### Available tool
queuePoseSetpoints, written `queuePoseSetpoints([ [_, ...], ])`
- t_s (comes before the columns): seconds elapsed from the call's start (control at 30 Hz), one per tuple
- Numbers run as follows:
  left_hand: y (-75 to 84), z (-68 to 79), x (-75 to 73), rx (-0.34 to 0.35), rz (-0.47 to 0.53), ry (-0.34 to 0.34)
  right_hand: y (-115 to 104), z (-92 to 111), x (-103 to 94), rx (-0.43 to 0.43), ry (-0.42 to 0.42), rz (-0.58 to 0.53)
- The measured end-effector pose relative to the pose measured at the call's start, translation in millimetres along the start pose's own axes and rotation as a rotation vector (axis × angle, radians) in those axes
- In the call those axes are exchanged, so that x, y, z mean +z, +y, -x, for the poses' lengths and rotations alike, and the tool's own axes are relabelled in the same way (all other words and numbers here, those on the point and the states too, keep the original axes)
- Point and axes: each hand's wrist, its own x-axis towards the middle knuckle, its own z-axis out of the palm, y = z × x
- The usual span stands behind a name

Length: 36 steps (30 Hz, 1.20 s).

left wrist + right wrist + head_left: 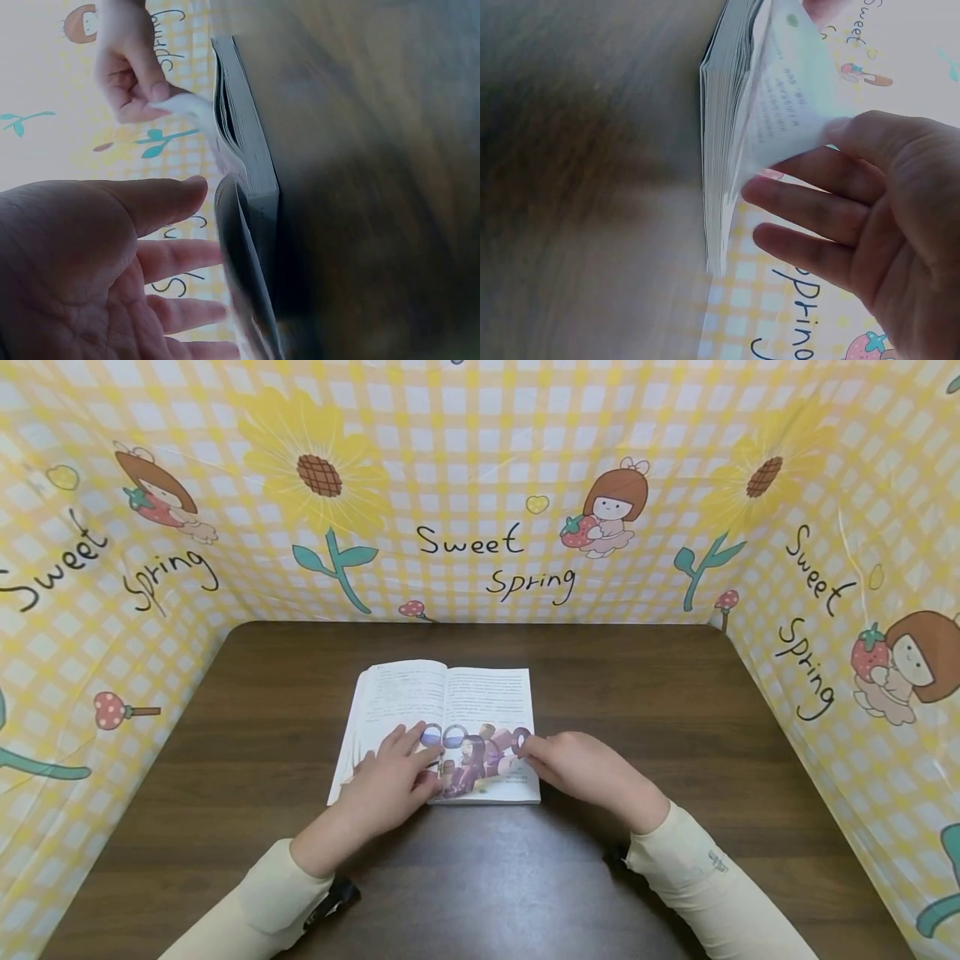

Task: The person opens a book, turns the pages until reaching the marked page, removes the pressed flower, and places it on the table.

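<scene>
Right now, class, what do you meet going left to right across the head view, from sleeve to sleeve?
Cream fabric left sleeve, bare left hand, printed purple figure, bare right hand, cream fabric right sleeve.

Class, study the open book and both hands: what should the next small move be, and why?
Probably the right hand should carry the lifted page leftward across the book: it pinches that page's outer edge, while the left hand lies over the facing page.
</scene>
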Motion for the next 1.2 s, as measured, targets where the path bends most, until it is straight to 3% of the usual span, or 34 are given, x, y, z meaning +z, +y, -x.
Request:
queuePoseSetpoints([
  [0.13, 2.4, 0.1, 1.2, 0.048, -0.001, 0.010, -0.1, 0.0, 1.3, -0.033, 0.108, 0.055],
  [0.27, 3.3, 0.9, 3.1, 0.083, -0.019, -0.024, -0.4, -1.2, 0.9, -0.078, 0.182, 0.103],
  [0.4, 4.4, 0.9, 4.4, 0.086, -0.041, -0.047, -2.2, -2.9, -1.1, -0.125, 0.248, 0.121],
  [0.7, 5.3, -0.3, 8.2, 0.066, -0.034, -0.017, -7.1, -4.4, -5.6, -0.173, 0.336, 0.155],
  [0.8, 4.8, -0.4, 8.2, 0.071, -0.023, -0.005, -6.6, -4.2, -6.8, -0.138, 0.367, 0.161],
  [0.97, 3.4, 0.1, 4.8, 0.061, 0.011, 0.026, -3.4, -3.5, -7.7, -0.007, 0.401, 0.153],
  [1.2, 2.2, -2.3, -2.6, 0.020, 0.079, 0.147, 0.5, -3.8, -4.5, 0.074, 0.345, 0.116],
])
